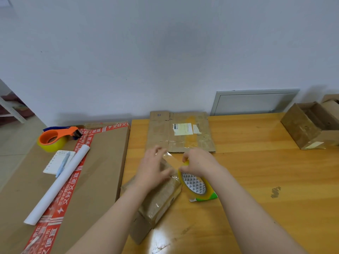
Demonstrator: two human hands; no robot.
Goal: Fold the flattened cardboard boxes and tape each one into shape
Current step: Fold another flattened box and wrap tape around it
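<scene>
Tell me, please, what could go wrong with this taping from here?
1. The clear tape strip stretched between the left hand and the tape roll in the right hand hangs free; it may twist or crease before it is pressed down.
2. The small box lies close to the left edge of the table, steadied by the left hand alone; a hard pull might skew or slide it.

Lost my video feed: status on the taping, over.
Left hand flat on the small box, pinning the tape strip. Right hand grips the tape roll. Flattened cardboard lies just beyond, not blocking.
</scene>
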